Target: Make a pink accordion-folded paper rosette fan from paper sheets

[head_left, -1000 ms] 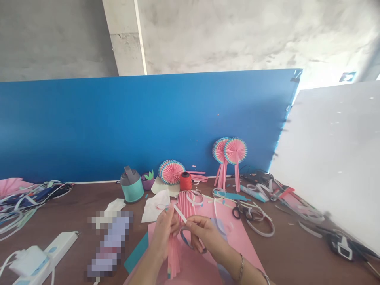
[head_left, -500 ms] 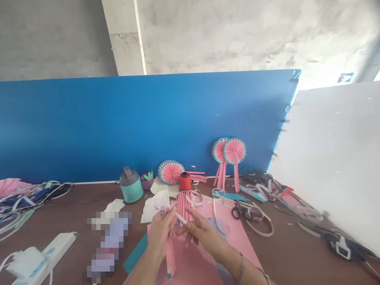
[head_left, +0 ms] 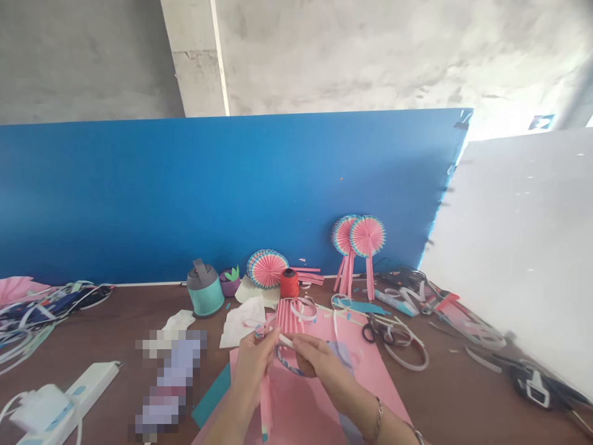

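My left hand (head_left: 252, 364) is closed around a folded pink paper strip (head_left: 265, 411), whose lower end hangs below the palm and whose striped pleated edge shows above the fingers. Between the two hands stretches a narrow white strip (head_left: 286, 340), which looks like tape. My right hand (head_left: 327, 368) pinches the strip's right end, fingers together. A loop of striped ribbon-like backing (head_left: 290, 366) curves beneath it. Both hands are above a pink paper sheet (head_left: 301, 420). Just beyond them lies a pleated pink paper piece (head_left: 288, 314).
Behind stand a red thread spool (head_left: 289, 285), paper rosettes (head_left: 269, 270), a teal pot (head_left: 206, 296) and two rosettes with tails (head_left: 367, 236). Scissors (head_left: 368, 333) and curled strips lie right. A power strip (head_left: 88, 386) is at left; a blue partition (head_left: 185, 198) closes the back.
My right hand's spread fingers have closed into a pinch on the white strip. The striped loop now shows under the strip. My left hand keeps its hold on the pink paper strip.
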Demonstrator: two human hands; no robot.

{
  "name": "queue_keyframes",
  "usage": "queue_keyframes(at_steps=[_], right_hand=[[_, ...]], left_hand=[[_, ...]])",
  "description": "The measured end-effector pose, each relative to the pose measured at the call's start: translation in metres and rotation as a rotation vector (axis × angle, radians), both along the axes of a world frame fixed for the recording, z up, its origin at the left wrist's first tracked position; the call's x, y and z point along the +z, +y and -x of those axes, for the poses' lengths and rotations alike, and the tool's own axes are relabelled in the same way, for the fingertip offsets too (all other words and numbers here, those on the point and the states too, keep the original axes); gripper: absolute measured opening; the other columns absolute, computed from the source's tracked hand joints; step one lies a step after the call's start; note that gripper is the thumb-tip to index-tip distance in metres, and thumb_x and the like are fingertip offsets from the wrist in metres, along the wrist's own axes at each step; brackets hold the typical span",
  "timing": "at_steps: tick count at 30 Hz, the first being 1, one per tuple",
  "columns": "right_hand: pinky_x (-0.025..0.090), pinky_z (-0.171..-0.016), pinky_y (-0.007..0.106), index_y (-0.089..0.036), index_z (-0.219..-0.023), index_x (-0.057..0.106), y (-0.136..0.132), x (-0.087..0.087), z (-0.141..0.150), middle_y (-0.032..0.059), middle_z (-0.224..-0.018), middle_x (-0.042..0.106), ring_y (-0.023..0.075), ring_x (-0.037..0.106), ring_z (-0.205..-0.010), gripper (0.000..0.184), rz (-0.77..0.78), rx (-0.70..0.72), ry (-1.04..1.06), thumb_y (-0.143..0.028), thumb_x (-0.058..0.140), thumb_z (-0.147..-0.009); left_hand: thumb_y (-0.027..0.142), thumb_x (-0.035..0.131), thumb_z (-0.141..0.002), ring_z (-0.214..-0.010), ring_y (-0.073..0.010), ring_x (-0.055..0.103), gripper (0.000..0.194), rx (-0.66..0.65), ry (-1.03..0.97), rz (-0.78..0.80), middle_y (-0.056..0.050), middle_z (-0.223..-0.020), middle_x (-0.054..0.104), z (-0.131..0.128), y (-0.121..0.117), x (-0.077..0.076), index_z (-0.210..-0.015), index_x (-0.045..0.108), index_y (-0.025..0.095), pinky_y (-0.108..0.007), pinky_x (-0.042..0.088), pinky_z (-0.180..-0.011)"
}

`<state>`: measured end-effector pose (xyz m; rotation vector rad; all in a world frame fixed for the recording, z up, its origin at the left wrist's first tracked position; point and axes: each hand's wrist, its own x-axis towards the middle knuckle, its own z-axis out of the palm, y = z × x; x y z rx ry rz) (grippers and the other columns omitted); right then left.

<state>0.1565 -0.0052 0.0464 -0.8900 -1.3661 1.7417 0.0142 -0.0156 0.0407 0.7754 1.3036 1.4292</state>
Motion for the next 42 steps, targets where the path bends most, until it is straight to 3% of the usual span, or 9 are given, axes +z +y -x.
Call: queue_keyframes(at_steps=[3, 5, 9, 12, 16, 25, 32, 37, 42], right_hand=[[0.013, -0.048, 0.025, -0.013, -0.089, 0.063, 0.003, -0.005, 0.001, -0.0116, -0.042, 0.028, 0.0064, 0.018, -0.042, 0.052, -0.011, 0.0, -0.066, -0.063, 0.06, -0.073], [0.018, -0.048, 0.024, -0.013, -0.086, 0.061, 0.003, -0.007, 0.002, -0.0072, -0.041, 0.043, 0.0076, 0.033, -0.04, 0.054, -0.009, 0.042, -0.063, -0.066, 0.06, -0.072], [0.025, -0.053, 0.023, -0.013, -0.086, 0.061, 0.001, -0.006, 0.0, 0.0061, -0.067, 0.066, 0.0133, 0.057, -0.057, 0.049, 0.048, 0.113, 0.046, -0.06, 0.065, -0.071], [0.028, -0.056, 0.024, -0.012, -0.089, 0.064, 0.0, -0.003, -0.001, 0.0062, -0.076, 0.067, 0.0096, 0.052, -0.056, 0.044, 0.073, 0.118, 0.13, -0.05, 0.072, -0.068], [0.023, -0.053, 0.023, -0.013, -0.09, 0.066, -0.001, 0.002, -0.001, -0.0006, -0.064, 0.06, 0.0063, 0.036, -0.05, 0.038, 0.114, 0.065, 0.168, -0.043, 0.073, -0.067], [0.017, -0.048, 0.024, -0.013, -0.092, 0.059, 0.002, -0.004, 0.002, -0.0067, -0.043, 0.047, 0.0071, 0.03, -0.043, 0.054, 0.022, -0.063, -0.107, -0.061, 0.065, -0.068], [0.017, -0.043, 0.021, -0.02, -0.082, 0.049, 0.011, -0.02, 0.001, -0.0087, -0.041, 0.048, 0.0054, 0.03, -0.037, 0.049, -0.079, -0.013, -0.062, -0.066, 0.063, -0.069], [0.015, -0.04, 0.021, -0.021, -0.076, 0.046, 0.012, -0.02, 0.002, -0.0066, -0.043, 0.054, 0.0041, 0.023, -0.033, 0.049, -0.058, -0.051, -0.043, -0.067, 0.061, -0.069], [0.026, -0.041, 0.021, -0.02, -0.069, 0.053, 0.013, -0.015, -0.001, -0.0004, -0.065, 0.057, 0.0086, 0.041, -0.046, 0.043, -0.099, -0.261, -0.127, -0.061, 0.064, -0.067]], left_hand=[[0.054, 0.076, -0.055, -0.036, -0.0036, 0.016, 0.048, -0.02, 0.019, 0.002, 0.014, -0.037, 0.021, -0.003, -0.003, 0.004, -0.056, 0.041, 0.022, -0.019, 0.017, -0.036], [0.054, 0.076, -0.055, -0.037, -0.0034, 0.016, 0.049, -0.03, 0.021, 0.002, 0.014, -0.037, 0.02, -0.004, -0.005, 0.007, -0.055, 0.04, 0.022, -0.019, 0.017, -0.037], [0.057, 0.075, -0.054, -0.035, -0.0035, 0.018, 0.049, -0.035, 0.039, 0.021, 0.013, -0.036, 0.021, -0.005, -0.006, 0.007, -0.054, 0.041, 0.021, -0.019, 0.017, -0.036], [0.059, 0.075, -0.053, -0.034, -0.004, 0.019, 0.048, -0.019, 0.068, 0.046, 0.013, -0.035, 0.022, -0.004, -0.004, 0.003, -0.056, 0.046, 0.02, -0.02, 0.017, -0.036], [0.062, 0.073, -0.053, -0.033, -0.0039, 0.017, 0.048, -0.012, 0.107, 0.051, 0.013, -0.034, 0.019, -0.003, 0.0, -0.002, -0.055, 0.053, 0.018, -0.02, 0.016, -0.035], [0.06, 0.07, -0.058, -0.035, -0.0052, 0.02, 0.046, -0.017, 0.225, -0.015, 0.011, -0.035, 0.023, -0.008, -0.005, -0.002, -0.053, 0.054, 0.018, -0.022, 0.017, -0.036], [0.058, 0.071, -0.06, -0.036, -0.0048, 0.018, 0.048, -0.062, 0.181, -0.072, 0.011, -0.037, 0.022, -0.01, -0.009, 0.006, -0.049, 0.042, 0.02, -0.022, 0.016, -0.039], [0.056, 0.069, -0.064, -0.04, -0.0063, 0.02, 0.04, -0.14, 0.095, -0.058, 0.012, -0.04, 0.024, -0.013, -0.014, 0.012, -0.065, 0.053, 0.019, -0.022, 0.018, -0.042], [0.036, 0.067, -0.064, -0.046, -0.0065, 0.024, 0.027, -0.277, -0.107, -0.055, 0.011, -0.051, 0.026, -0.015, -0.02, 0.018, -0.067, 0.045, 0.021, -0.021, 0.023, -0.047]])
